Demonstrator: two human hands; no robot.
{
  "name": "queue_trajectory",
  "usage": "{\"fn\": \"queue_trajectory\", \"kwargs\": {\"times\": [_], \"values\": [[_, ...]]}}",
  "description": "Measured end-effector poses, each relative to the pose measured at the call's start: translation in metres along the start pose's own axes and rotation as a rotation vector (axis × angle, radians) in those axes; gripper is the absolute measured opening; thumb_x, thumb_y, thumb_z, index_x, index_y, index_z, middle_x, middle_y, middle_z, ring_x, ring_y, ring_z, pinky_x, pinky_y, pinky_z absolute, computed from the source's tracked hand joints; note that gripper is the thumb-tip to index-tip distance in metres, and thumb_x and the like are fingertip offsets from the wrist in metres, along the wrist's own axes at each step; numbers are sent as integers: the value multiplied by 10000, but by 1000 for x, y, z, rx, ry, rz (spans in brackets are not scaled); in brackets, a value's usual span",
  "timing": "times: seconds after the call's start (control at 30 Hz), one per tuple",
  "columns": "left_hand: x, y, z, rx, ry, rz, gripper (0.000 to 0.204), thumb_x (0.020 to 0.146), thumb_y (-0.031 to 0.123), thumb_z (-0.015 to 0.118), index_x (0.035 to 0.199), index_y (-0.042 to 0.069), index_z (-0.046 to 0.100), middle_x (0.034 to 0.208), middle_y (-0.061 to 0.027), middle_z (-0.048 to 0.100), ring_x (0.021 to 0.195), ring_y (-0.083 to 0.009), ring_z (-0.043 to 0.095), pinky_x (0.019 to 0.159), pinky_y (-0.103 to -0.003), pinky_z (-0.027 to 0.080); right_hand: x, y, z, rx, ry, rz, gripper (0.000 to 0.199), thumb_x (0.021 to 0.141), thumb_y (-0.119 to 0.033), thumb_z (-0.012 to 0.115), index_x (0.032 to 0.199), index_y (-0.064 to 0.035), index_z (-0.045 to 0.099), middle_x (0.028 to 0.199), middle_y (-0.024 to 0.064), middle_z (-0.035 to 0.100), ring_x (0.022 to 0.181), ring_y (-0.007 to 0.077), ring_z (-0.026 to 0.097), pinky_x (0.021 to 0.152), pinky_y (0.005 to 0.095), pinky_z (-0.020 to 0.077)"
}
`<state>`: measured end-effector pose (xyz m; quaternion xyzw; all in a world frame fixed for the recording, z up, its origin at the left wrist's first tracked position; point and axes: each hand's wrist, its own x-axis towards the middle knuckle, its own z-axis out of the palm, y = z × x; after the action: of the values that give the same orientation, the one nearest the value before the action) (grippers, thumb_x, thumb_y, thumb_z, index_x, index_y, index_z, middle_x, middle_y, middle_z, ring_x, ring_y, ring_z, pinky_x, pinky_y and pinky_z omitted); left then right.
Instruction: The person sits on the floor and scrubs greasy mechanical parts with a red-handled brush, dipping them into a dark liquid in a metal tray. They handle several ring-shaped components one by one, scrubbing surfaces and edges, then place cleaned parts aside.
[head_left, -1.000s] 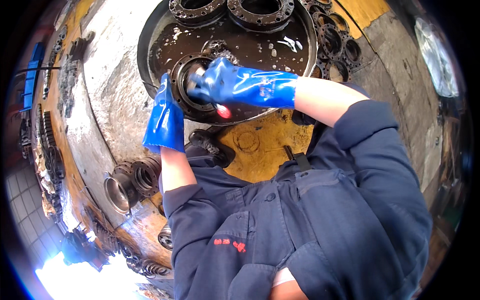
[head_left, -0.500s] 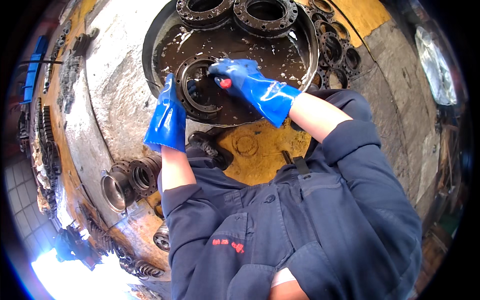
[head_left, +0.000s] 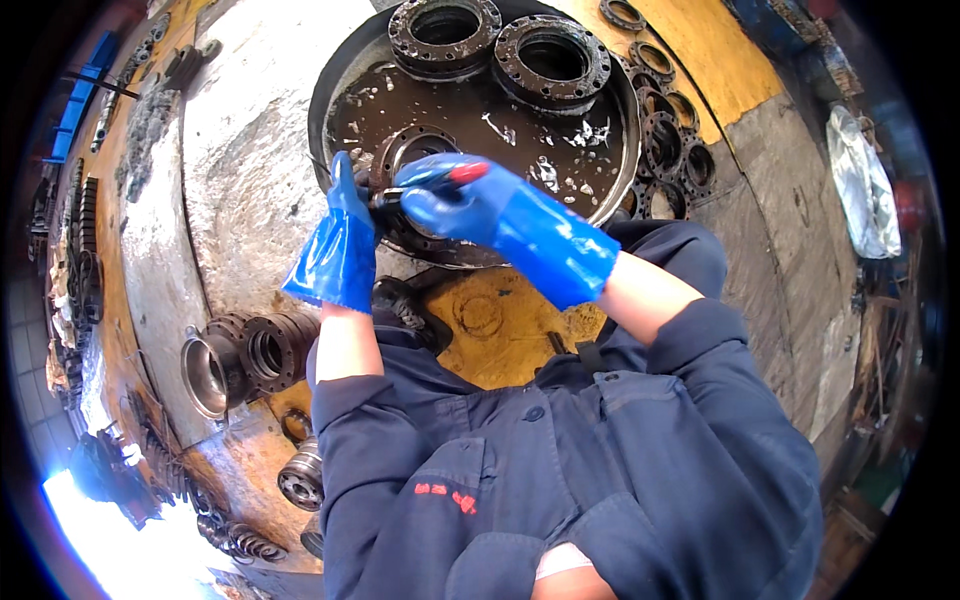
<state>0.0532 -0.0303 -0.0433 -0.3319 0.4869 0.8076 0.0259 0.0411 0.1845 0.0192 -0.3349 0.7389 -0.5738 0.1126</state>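
Observation:
Both hands wear long blue rubber gloves. My left hand [head_left: 346,225] is wrapped round the left side of a dark metal flanged ring [head_left: 430,134] with bolt holes, its thumb pointing up. The ring is tilted at the near side of a round metal basin [head_left: 627,150] of murky brown liquid. My right hand [head_left: 450,200] is closed on a tool with a red handle end [head_left: 468,173]; its dark working end lies against the ring near my left hand, too blurred to tell its kind. The right glove hides much of the ring.
Two flanged rings [head_left: 445,25] [head_left: 553,62] sit at the basin's far side. Several smaller rings [head_left: 662,140] are piled right of it. A metal cup-shaped part [head_left: 208,375] and flanges [head_left: 275,350] stand on the floor at left. A clear plastic bag [head_left: 862,185] lies far right.
My right hand has swung left and down across the ring with the red-ended tool, which now reaches toward my left hand. My left hand stays on the ring. The view has shifted slightly.

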Motion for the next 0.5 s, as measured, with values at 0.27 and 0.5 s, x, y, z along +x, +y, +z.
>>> {"fn": "queue_trajectory", "kwargs": {"times": [0.27, 0.5], "values": [[12, -7, -7, -259, -62, -81, 909, 1035, 763, 401, 1446, -17, 619, 1381, -218, 690, 1217, -385, 685, 1114, -535, 525, 83, 23, -17, 210, -40, 269, 303, 946, -265, 627, 841, 11, 692, 739, 72, 651, 683, 141, 572, 670, 360, 480], [3, -4, 2, -202, -51, -135, 884, 1039, 758, 394, 1467, 15, 612, 1391, -210, 689, 1215, -398, 687, 1081, -565, 539, 72, 73, -56, 31, 176, 556, 338, 938, -300, 632, 878, 25, 702, 759, 89, 674, 697, 167, 591, 690, 374, 489]]}}
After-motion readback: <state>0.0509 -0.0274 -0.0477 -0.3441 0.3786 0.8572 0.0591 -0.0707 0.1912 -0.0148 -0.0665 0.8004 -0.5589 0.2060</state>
